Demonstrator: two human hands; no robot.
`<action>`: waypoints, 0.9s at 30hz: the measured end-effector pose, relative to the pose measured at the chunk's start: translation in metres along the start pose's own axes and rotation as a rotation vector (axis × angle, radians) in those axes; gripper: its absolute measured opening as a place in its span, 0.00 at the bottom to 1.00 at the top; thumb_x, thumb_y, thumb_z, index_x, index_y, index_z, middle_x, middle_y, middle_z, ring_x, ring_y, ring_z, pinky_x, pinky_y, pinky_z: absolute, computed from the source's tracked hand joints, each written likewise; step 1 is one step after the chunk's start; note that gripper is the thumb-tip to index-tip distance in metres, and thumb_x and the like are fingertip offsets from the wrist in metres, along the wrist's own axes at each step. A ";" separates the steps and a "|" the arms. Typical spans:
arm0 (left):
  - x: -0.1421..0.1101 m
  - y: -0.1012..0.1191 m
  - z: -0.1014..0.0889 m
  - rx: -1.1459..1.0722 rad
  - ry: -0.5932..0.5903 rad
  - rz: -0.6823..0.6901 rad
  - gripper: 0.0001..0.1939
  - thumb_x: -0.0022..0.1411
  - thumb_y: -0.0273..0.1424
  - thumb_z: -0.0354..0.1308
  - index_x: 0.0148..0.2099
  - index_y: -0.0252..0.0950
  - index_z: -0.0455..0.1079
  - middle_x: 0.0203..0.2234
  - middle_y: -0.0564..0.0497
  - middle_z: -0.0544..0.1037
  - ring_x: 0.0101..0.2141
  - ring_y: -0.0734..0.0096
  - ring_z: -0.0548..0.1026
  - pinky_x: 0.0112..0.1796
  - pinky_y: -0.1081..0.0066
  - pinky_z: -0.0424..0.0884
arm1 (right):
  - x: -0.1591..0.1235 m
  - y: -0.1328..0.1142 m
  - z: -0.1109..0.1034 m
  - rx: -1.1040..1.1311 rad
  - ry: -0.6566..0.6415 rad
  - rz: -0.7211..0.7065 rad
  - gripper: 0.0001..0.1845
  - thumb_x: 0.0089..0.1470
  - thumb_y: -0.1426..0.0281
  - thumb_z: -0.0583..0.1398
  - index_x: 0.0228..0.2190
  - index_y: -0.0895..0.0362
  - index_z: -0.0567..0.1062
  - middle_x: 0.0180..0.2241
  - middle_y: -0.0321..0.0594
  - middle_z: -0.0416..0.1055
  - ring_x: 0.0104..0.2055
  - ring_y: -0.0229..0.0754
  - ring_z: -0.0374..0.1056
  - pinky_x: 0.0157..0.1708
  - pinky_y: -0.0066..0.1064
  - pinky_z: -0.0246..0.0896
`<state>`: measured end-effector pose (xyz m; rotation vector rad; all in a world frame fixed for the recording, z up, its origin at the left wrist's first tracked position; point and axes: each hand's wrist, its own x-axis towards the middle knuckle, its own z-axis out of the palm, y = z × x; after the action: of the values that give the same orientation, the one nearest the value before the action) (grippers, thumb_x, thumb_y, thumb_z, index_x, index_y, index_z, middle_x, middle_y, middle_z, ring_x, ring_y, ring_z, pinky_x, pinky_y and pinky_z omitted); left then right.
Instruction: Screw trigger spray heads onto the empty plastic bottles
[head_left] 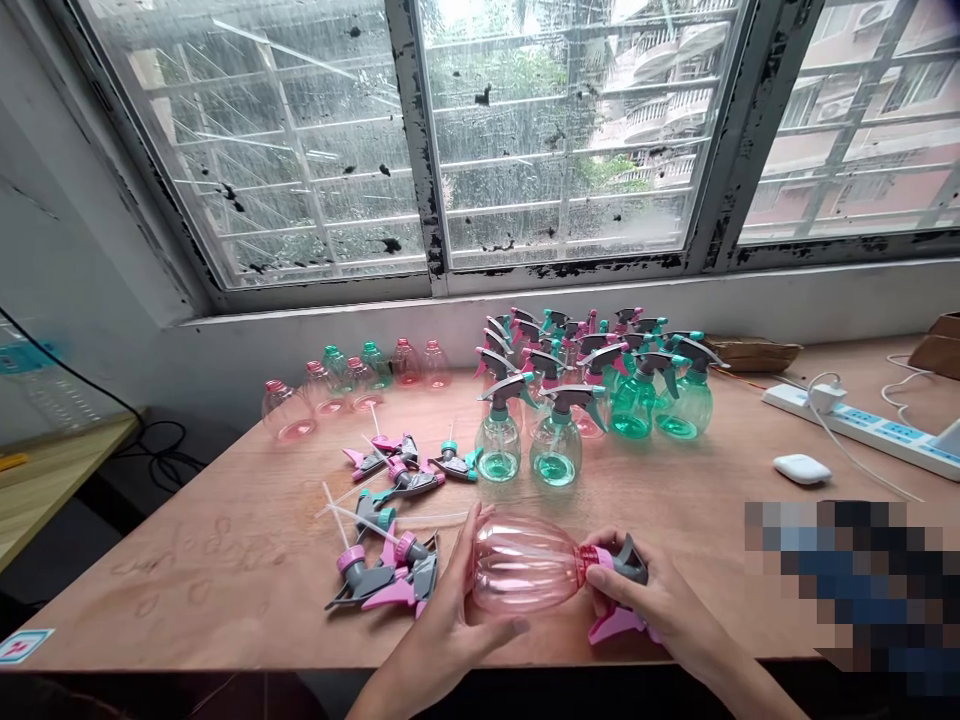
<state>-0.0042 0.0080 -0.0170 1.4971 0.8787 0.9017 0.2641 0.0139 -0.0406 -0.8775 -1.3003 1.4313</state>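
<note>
A pink transparent spray bottle (525, 565) lies on its side in the air above the table's front edge, held between both hands. My left hand (450, 610) cups its base end, thumb along the underside. With my right hand (637, 590) I grip the neck, where a pink collar joins the grey-and-pink trigger sprayer (626, 562); the fingers partly cover that head. Left of the bottle lies a pile of loose trigger sprayers (394, 570), pink and teal with grey bodies and white dip tubes. More loose sprayers (409, 475) lie just behind it.
Several pink and green bottles without sprayers (292, 415) stand at the back left. A cluster of bottles fitted with sprayers (555, 445) stands at the back centre. At right are a power strip (862, 430), a white case (802, 469) and cables. The wooden table (225, 590) meets a window wall.
</note>
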 end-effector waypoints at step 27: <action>-0.002 0.000 -0.003 0.038 -0.025 -0.009 0.55 0.60 0.37 0.68 0.74 0.53 0.31 0.74 0.48 0.39 0.70 0.46 0.50 0.67 0.49 0.50 | -0.002 -0.007 0.003 -0.015 0.007 0.009 0.21 0.57 0.55 0.71 0.37 0.59 0.73 0.23 0.36 0.74 0.25 0.44 0.68 0.27 0.30 0.62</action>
<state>-0.0076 0.0078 -0.0170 1.5325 0.8886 0.8620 0.2634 0.0113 -0.0336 -0.8991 -1.3045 1.4262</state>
